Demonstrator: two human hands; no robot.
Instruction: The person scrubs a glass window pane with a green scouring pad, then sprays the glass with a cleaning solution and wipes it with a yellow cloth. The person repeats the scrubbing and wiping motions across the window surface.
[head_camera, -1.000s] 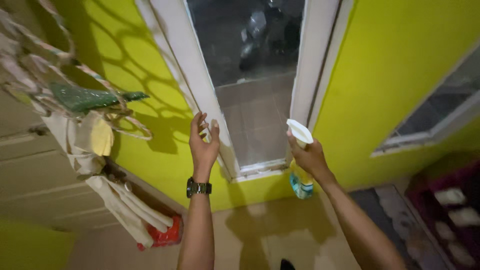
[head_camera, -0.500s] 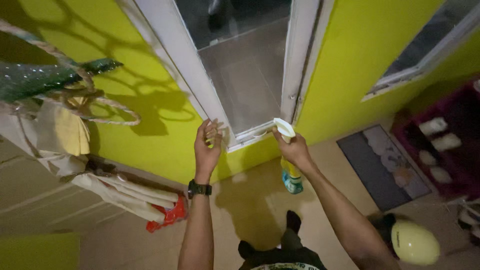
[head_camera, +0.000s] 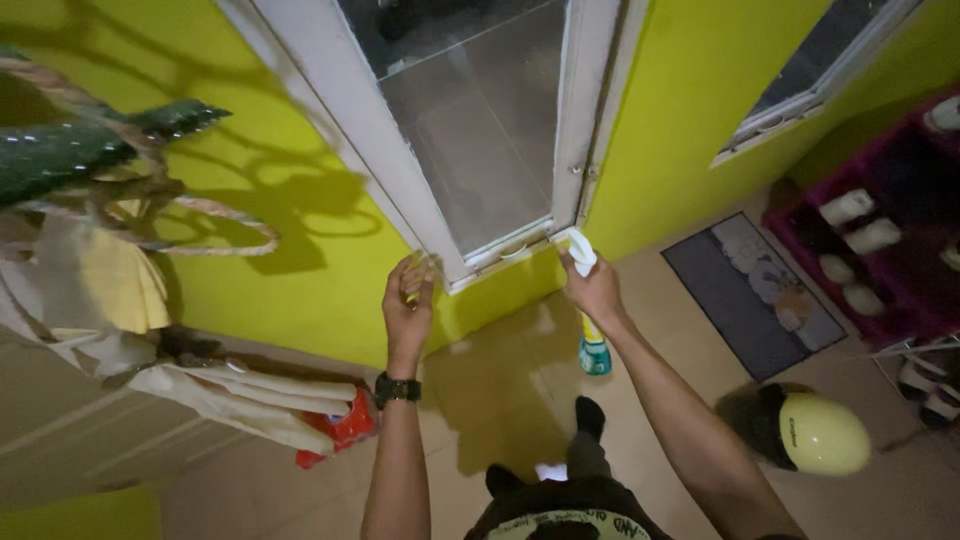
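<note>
My left hand, with a dark watch on the wrist, rests at the lower left corner of the white window frame; its fingers are bent against the frame and I see nothing in them. My right hand grips a spray bottle by the neck. The bottle has a yellow body and a teal base, and its white trigger head is level with the sill at the frame's lower right corner. The glass pane between my hands is dark.
Bright yellow-green wall surrounds the window. Cloth bags and rope handles hang at left, with a red bag below them. A yellow helmet, a grey mat and a magenta shoe rack lie at right.
Both hands have moved down the window to its lower edge, and my view has tilted down. The left hand's fingers went from spread to bent against the frame corner.
</note>
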